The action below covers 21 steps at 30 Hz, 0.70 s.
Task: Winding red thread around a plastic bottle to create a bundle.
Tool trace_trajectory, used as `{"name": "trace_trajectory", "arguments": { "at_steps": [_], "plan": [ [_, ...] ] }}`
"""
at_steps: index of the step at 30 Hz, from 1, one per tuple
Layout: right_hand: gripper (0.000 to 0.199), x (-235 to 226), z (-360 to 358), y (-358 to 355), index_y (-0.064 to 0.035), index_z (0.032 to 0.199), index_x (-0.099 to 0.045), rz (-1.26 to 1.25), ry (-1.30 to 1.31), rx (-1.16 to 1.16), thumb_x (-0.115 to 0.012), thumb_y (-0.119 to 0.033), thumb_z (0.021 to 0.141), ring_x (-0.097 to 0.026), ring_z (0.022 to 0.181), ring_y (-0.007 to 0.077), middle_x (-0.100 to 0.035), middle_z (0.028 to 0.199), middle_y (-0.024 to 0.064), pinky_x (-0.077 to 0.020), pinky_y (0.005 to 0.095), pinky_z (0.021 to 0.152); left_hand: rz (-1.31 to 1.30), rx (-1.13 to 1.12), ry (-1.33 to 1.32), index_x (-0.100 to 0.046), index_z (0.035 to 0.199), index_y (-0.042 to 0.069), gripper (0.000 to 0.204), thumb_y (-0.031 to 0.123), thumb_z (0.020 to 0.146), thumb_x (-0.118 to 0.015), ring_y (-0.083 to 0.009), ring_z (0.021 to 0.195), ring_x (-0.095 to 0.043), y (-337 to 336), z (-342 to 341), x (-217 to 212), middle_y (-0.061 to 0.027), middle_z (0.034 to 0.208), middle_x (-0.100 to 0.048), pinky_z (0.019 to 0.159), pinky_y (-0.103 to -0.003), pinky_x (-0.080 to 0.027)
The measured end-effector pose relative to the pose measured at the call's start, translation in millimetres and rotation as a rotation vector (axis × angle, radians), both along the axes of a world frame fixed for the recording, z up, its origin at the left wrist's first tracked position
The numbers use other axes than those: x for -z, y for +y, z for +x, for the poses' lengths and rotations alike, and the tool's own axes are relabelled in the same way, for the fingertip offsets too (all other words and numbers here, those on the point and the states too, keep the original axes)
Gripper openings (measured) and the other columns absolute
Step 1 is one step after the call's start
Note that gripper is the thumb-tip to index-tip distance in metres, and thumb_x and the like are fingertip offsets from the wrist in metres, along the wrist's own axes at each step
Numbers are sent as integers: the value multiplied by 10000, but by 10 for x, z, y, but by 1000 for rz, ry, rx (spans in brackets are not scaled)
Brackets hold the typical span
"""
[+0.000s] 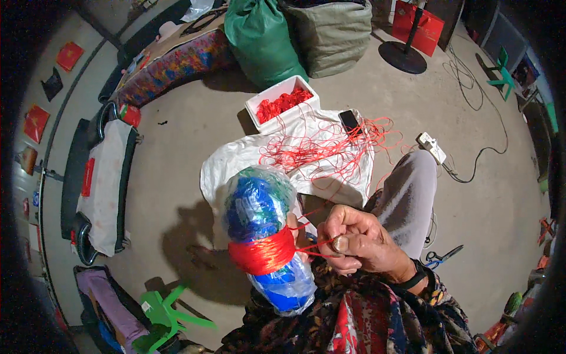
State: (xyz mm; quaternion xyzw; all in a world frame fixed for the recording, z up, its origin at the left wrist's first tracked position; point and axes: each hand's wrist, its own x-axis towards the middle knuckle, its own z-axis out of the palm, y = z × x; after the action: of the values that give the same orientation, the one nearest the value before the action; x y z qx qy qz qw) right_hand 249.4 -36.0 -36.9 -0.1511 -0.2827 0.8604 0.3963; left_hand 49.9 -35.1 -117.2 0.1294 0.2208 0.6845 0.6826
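Well, right hand (367,241) pinching red cord (261,253); left hand (293,223) mostly behind one plastic-wrapped blue bundle (254,203), grip unclear; one smartphone (349,121) beyond.

My right hand (371,239) is bare, with creased knuckles and a broad, blunt nail on the thumb. Around its wrist sits a plain black band (415,276), snug and smooth. Just beyond it begins my sleeve (437,291), dark cloth with small yellowish and pale marks near the cuff. My top (389,315) is loose and rumpled, almost black, scattered with a leafy print in brown, muted red and pale tones. A larger patch of bright red (355,315), streaked with greyish white, runs down its front. My trouser leg (407,197) is light grey, unpatterned and soft-looking, rounded over the knee. My left cuff I cannot make out.
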Motion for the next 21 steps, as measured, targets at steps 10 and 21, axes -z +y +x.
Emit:
{"name": "trace_trajectory", "arguments": {
  "at_steps": [10,21],
  "plan": [
    [98,253,115,137,-78,936,-474,15,-191,183,-563,-100,902,-346,479,69,-468,724,45,-283,235,416,-136,100,4,-447,1343,11,583,209,838,-659,-313,1177,-558,-106,-92,-42,-174,1306,-546,1012,-503,-451],
    [187,458,96,255,-31,1104,-553,69,-402,123,-538,-31,918,-408,530,84,-501,736,3,-342,248,483,-153,267,21,-478,1317,-4,554,205,839,-663,-254,1098,-613,-23,-206,43,-132,1215,-610,984,-422,-477]
  ]
}}
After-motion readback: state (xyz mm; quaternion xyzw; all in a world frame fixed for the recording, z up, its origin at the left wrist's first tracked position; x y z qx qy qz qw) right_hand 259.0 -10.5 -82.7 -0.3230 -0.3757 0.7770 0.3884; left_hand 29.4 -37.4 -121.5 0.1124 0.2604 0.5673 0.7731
